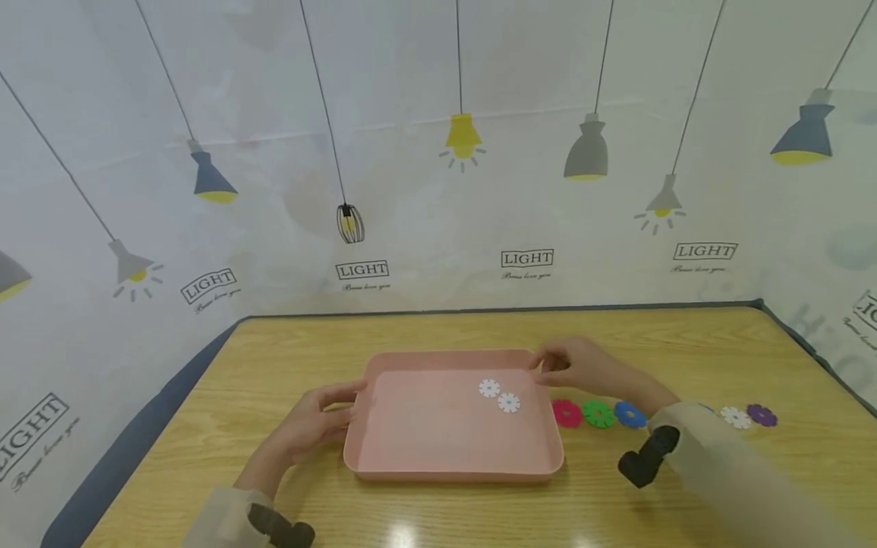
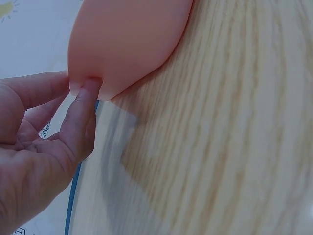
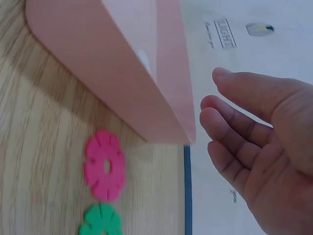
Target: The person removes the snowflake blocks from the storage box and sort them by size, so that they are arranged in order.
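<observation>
A shallow pink tray (image 1: 425,418) sits on the wooden table, with two white notched flower discs (image 1: 489,389) inside toward its right. At the tray's left side, my left hand (image 1: 317,417) pinches the rim; in the left wrist view, the thumb (image 2: 88,93) lies against the tray's wall (image 2: 132,39). Beside the back right corner is my right hand (image 1: 582,373). The right wrist view shows that hand (image 3: 264,142) apart from the tray's edge, fingers loosely bent around nothing.
Right of the tray, a row of notched discs lies on the table (image 1: 452,517): pink (image 1: 567,413), green (image 1: 598,413), blue (image 1: 629,414), white (image 1: 736,417) and purple (image 1: 762,415). My right forearm covers part of this row. A lamp-printed cloth (image 1: 425,281) hangs behind the table's back edge.
</observation>
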Demonstrator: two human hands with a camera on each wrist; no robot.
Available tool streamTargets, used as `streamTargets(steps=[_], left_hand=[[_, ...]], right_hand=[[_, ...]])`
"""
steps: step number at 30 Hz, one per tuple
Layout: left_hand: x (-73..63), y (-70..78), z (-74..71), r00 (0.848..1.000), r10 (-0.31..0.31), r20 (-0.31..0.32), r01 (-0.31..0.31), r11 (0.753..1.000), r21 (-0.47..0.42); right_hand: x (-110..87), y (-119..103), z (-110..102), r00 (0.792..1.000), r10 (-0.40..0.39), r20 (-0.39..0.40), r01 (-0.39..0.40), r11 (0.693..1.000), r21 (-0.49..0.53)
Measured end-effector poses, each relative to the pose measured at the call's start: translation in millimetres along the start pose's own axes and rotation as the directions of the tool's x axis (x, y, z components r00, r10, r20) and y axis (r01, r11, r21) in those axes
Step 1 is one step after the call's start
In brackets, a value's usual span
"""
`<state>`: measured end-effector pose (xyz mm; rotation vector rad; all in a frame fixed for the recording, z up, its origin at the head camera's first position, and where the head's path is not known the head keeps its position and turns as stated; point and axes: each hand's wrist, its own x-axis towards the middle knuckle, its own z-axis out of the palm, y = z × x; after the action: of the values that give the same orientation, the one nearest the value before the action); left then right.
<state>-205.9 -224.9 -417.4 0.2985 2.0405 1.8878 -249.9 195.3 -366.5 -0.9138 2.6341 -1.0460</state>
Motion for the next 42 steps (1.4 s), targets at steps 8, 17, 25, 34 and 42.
streamTargets(steps=[8,17,25,34,42], left_hand=[[-1.6,2.4,-0.2,1.000,-0.007,-0.003,0.007,1.000,0.014],[-1.2,1.5,-0.1,1.000,-0.015,-0.009,0.015,1.000,0.002],[0.0,-0.5,-0.9,1.000,-0.014,-0.007,0.014,1.000,0.005],[0.5,0.8,-0.3,1.000,-0.012,0.000,0.012,1.000,0.013],[0.5,0.7,0.6,1.000,-0.013,-0.005,0.013,1.000,0.008]], right_hand=[[33.5,-7,18,0.986,0.005,0.168,-0.003,1.000,-0.011],[59.6,-9,23,0.946,0.099,0.310,-0.063,0.990,-0.125],[68.4,-11,28,0.923,0.171,0.344,-0.115,0.977,-0.178],[67.3,-15,32,0.909,0.227,0.350,-0.163,0.966,-0.203],[65.4,-13,35,0.913,0.244,0.327,-0.182,0.961,-0.208]])
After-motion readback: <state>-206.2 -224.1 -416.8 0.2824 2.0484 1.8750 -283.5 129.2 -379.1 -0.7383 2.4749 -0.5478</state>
